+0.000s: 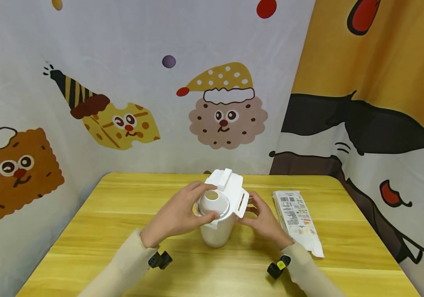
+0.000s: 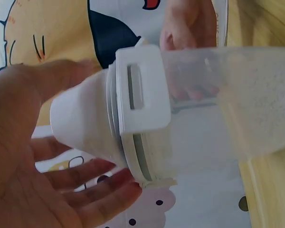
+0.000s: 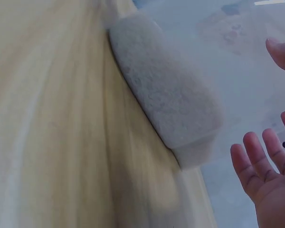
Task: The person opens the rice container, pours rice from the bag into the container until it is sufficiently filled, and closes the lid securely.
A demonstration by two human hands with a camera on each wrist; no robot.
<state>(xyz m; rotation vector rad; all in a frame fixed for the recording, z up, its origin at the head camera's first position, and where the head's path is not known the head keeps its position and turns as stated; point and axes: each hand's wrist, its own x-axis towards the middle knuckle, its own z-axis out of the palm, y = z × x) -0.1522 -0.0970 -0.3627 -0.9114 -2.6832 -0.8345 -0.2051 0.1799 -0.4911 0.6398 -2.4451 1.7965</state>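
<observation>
A tall translucent plastic container stands upright on the table, with pale grainy contents in its lower part. Its white flip lid is swung back, and a slotted latch sticks out at the side. On the mouth sits a white cone-shaped piece with a round end. My left hand holds this piece, thumb on one side and fingers around the other, fingertips near the rim. Beside the container's right side, my right hand has its fingers spread and loosely bent, holding nothing.
A white printed packet lies flat on the wooden table, right of my right hand. A cartoon-printed cloth hangs behind the table and along its sides.
</observation>
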